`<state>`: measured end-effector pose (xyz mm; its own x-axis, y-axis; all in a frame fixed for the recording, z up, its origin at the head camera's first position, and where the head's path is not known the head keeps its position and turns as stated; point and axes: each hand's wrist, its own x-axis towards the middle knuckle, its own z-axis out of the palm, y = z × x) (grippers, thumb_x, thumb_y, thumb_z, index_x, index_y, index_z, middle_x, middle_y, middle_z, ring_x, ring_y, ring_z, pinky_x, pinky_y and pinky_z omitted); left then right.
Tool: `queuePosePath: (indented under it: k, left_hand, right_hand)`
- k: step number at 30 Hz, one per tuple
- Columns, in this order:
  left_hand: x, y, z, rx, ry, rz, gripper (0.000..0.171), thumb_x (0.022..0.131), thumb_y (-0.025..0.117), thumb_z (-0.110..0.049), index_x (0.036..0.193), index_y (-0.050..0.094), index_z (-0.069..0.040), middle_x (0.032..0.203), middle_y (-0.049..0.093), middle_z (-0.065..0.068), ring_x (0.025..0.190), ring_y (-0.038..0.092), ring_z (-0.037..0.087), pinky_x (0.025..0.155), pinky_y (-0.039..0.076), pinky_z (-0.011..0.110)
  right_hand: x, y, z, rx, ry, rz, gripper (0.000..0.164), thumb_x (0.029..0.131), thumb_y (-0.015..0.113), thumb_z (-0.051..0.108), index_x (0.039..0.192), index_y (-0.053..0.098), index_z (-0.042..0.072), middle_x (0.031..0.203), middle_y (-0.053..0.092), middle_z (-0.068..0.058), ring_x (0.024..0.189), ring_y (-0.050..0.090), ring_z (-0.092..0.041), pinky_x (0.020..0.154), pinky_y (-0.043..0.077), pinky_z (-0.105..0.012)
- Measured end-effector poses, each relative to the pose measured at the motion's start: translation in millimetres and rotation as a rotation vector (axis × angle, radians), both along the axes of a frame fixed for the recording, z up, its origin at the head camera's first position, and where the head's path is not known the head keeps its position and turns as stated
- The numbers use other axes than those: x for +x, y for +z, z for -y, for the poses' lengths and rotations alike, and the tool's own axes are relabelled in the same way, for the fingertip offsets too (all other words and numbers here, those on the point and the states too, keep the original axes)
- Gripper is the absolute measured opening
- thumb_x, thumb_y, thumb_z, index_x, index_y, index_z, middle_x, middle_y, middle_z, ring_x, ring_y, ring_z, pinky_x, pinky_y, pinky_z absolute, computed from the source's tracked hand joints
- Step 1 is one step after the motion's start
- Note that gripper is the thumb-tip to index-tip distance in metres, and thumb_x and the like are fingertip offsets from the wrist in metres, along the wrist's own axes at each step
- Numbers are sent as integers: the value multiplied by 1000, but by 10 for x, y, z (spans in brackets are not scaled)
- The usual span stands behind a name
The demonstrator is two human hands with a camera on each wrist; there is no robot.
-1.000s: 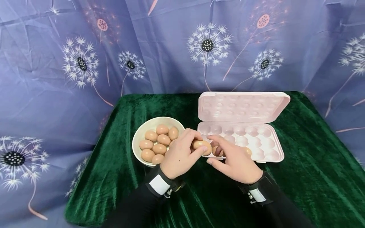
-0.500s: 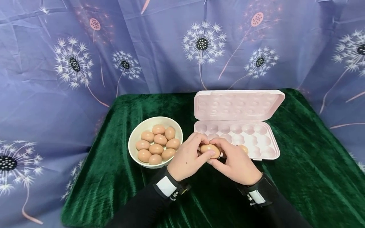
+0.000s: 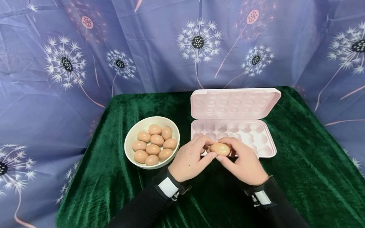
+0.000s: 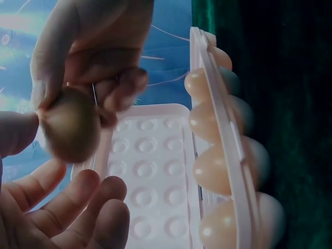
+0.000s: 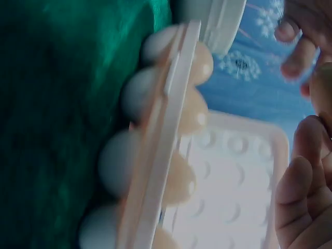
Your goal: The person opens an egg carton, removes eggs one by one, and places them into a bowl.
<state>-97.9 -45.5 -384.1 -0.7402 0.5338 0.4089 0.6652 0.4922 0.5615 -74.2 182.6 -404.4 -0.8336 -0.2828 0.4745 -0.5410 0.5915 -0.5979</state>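
Over a dark green velvet cloth (image 3: 102,183), the left hand (image 3: 189,160) and the right hand (image 3: 246,163) are pinching one smooth brown oval egg (image 3: 220,148) between thumbs and fingertips above the pale pink plastic egg tray (image 3: 273,147), light, even pressure seeming best for avoiding cracks.
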Motion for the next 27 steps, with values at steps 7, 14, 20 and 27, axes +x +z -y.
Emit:
queuePosePath:
  k: [7,14,20,27]
  left_hand:
    - [-16,-44,78,-80,61,-61,29,94,67,-28,119,63,-15,112,62,-4,94,57,10,76,50,28]
    - [-17,-89,183,-110,56,-34,28,96,66,-28,120,64,-15,116,63,-2,99,57,11,81,50,31]
    - [-30,-95,242,-92,59,-18,28,96,67,-27,121,63,-15,116,61,-2,98,55,11,81,49,30]
    - [-43,-91,292,-68,107,-35,24,95,67,-25,117,64,-18,113,62,-2,91,56,10,75,49,29]
  right_hand:
    - [-23,72,-549,107,-193,36,42,88,80,21,127,66,18,101,61,8,79,54,-12,69,41,-23]
    - [-18,27,-954,327,-265,224,42,97,68,39,134,62,20,103,57,-1,86,53,-18,68,42,-37]
    - [-78,-95,-990,409,-200,303,46,96,68,42,135,62,18,124,61,-11,107,59,-32,79,48,-53]
    - [-158,-169,-960,449,-181,282,41,96,69,35,131,66,14,115,62,-10,97,58,-28,77,47,-49]
